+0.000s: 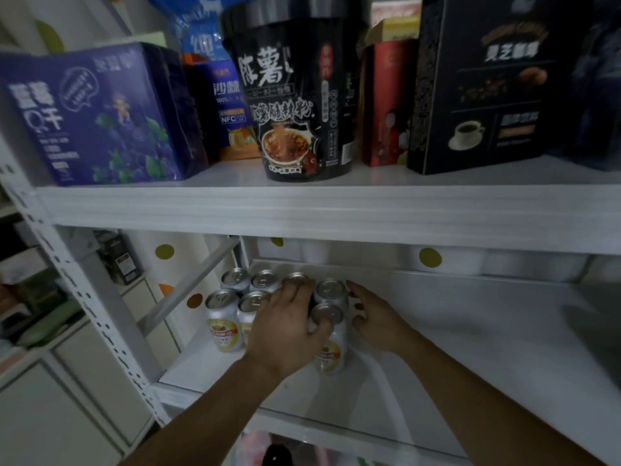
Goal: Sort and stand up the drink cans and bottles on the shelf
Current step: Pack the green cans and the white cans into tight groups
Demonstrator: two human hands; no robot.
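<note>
Head view: silver beer cans [223,317] stand upright, tops up, clustered at the left of the lower shelf [470,348]. The left hand [289,331] drapes bent fingers over them, thumb against the nearest can [331,354]; whether it grips cannot be told. The right hand [376,319] presses loosely bent fingers against the cluster's right side.

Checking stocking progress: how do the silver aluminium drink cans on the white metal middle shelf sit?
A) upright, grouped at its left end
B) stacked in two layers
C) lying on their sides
A: the silver aluminium drink cans show their round tops upward, clustered left on the white metal middle shelf.
</note>
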